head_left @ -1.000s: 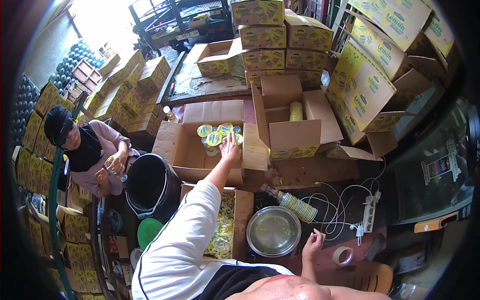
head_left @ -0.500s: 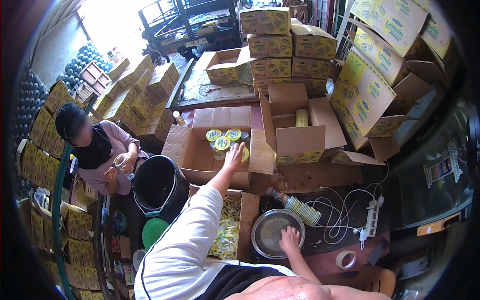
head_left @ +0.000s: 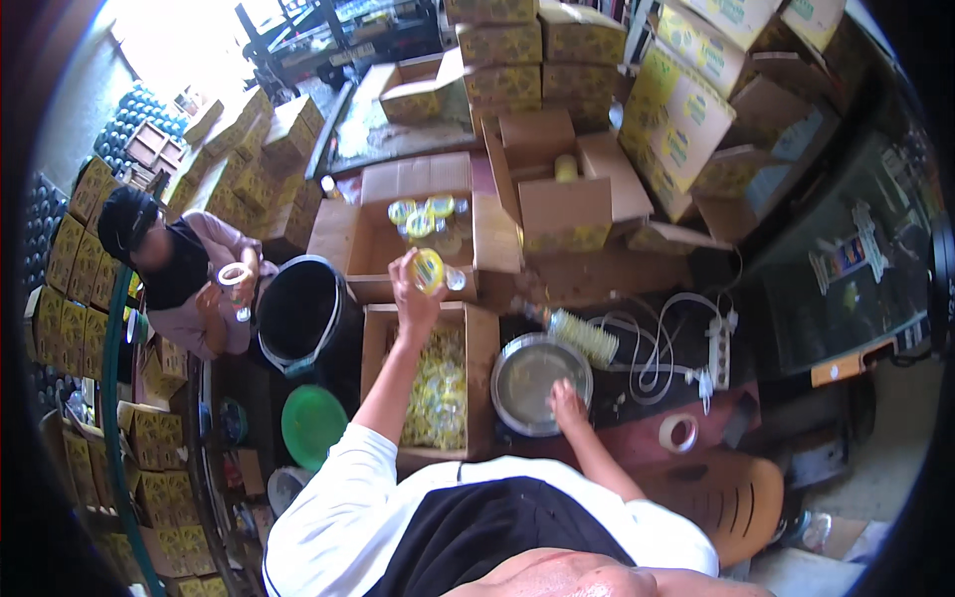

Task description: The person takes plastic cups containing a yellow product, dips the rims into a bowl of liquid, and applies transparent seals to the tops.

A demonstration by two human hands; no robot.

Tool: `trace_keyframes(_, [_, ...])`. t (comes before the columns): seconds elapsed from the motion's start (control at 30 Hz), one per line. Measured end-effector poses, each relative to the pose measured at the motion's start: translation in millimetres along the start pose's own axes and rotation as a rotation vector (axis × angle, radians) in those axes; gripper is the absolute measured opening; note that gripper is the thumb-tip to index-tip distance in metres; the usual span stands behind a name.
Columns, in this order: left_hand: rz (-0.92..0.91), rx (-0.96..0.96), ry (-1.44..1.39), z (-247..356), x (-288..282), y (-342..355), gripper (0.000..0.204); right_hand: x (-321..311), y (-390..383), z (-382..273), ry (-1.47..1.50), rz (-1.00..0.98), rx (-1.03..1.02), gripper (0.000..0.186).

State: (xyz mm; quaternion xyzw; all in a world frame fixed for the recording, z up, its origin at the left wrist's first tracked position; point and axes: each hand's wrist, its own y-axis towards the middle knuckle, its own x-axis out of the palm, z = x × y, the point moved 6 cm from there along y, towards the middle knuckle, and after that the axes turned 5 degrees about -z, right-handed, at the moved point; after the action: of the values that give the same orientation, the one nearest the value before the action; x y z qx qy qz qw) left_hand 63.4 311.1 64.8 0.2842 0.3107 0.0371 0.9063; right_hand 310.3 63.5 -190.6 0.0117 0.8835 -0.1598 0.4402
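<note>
My left hand (head_left: 410, 289) grips a clear plastic cup with a yellow lid (head_left: 428, 271), raised over the near side of an open cardboard box (head_left: 370, 239). A second small clear cup (head_left: 455, 280) shows right beside it. Several more yellow-lidded cups (head_left: 421, 221) stand inside that box. At the right, my right hand (head_left: 567, 406) is over the right part of a round metal bowl (head_left: 502, 386), its fingers bunched together; whatever is between them is too small or blurred to make out. A stack of nested cups (head_left: 585, 338) lies behind the bowl.
Between my arms, a cardboard box (head_left: 479, 373) holds yellow-green scraps. A black bucket (head_left: 298, 308) and green basin (head_left: 313, 428) stand left, near a co-worker (head_left: 189, 259) holding a clear cup. Cables, a power strip (head_left: 718, 353) and a tape roll (head_left: 678, 433) lie right.
My left hand has come back toward me from the box of cups, now lifting a lidded cup. My right hand's fingers have drawn together over the bowl. The whole view has shifted.
</note>
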Motion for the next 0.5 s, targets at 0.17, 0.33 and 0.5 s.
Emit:
trace_keyframes(0.17, [0.014,-0.079,-0.139,26,-57,-61,0.071,-13,-14,-29,-0.190,0.104,-0.235,0.043])
trace_keyframes(0.33, [-0.056,-0.302,-0.476,18,-89,-125,0.073,-72,-40,-28,0.277,0.285,-0.005,0.019])
trace_keyframes(0.5, [-0.099,-0.512,-0.797,23,-106,-178,0.080,-85,-78,27,0.115,0.557,-0.067,0.014])
